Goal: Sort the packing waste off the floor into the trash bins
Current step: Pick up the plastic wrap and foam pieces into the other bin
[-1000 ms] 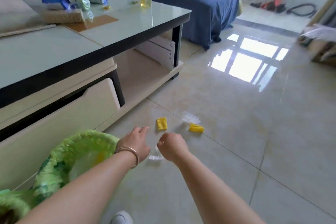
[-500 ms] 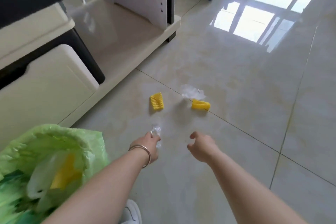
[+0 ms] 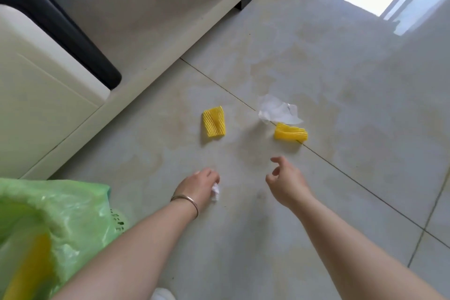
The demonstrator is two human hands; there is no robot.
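Left hand (image 3: 198,184) now lower, clutching plastic scrap (image 3: 215,191), right hand (image 3: 286,181) empty, loosely curled.

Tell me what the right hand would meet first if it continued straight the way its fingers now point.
Probably the yellow foam piece on the tile seam. The right hand is open and points up-frame toward it, with bare floor between; depth is uncertain.

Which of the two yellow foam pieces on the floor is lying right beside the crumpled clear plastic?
The right-hand yellow foam piece, lying on the tile seam just below the clear plastic. The other yellow foam piece lies alone, further left, nearer the cabinet.
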